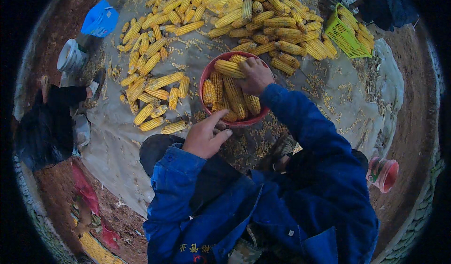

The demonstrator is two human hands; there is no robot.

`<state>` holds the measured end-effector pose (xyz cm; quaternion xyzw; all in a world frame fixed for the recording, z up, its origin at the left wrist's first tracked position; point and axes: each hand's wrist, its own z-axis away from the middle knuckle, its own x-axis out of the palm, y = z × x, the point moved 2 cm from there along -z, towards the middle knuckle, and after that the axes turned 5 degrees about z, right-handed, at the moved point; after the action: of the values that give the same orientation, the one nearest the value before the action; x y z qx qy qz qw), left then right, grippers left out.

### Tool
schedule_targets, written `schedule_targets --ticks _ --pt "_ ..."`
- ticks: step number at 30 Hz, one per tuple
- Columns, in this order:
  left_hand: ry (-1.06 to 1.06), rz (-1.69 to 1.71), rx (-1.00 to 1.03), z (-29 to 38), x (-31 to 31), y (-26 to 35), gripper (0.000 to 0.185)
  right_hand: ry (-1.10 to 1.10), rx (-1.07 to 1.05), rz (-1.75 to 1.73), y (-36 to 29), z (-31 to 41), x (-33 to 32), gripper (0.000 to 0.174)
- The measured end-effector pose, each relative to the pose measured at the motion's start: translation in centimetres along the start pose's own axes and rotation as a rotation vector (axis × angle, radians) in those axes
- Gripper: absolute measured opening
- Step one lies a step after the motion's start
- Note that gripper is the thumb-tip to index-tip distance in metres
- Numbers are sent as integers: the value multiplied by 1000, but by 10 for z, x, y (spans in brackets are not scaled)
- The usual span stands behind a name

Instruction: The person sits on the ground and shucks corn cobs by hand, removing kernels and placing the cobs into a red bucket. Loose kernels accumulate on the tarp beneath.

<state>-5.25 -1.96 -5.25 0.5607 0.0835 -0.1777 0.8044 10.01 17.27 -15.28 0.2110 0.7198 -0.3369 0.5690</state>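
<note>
A red bucket (pixel 203 98) stands before me, filled with ears of yellow corn (pixel 230 91). My right hand (pixel 255 75) is at its far right side, fingers curled over the end of an ear of corn (pixel 228 68) that lies on top of the others. By the near left rim is my left hand (pixel 207 135), thumb and forefinger spread. Its fingertip is at the rim; whether it touches is hard to tell. No corn shows in that hand, and its other fingers are partly hidden.
A large heap of corn ears (pixel 260 21) lies on a grey sheet (pixel 116 133) strewn with loose kernels. Around it are a green crate (pixel 347 38) of corn, a blue container (pixel 100 19), a white bucket (pixel 71 56) and a tipped pink bucket (pixel 383 174). People (pixel 49 123) are at left and upper right.
</note>
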Motion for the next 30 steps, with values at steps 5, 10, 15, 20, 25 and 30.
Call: schedule_targets --ticks 5,10,15,20,25,30 --pt "-2 6 -17 5 -3 -3 55 96 -6 147 -10 5 13 58" --pt "14 91 -19 8 -4 0 55 344 81 -201 53 14 -2 55" --pt "-1 105 -58 6 -7 5 55 132 748 34 210 56 18 58" --pt "-20 92 -134 -5 -5 6 56 -204 764 128 277 77 88 71" --pt "-34 113 -247 -24 0 2 57 -237 489 229 286 33 122 85" --pt "-57 52 -257 -36 0 0 57 -561 609 128 279 27 140 88"
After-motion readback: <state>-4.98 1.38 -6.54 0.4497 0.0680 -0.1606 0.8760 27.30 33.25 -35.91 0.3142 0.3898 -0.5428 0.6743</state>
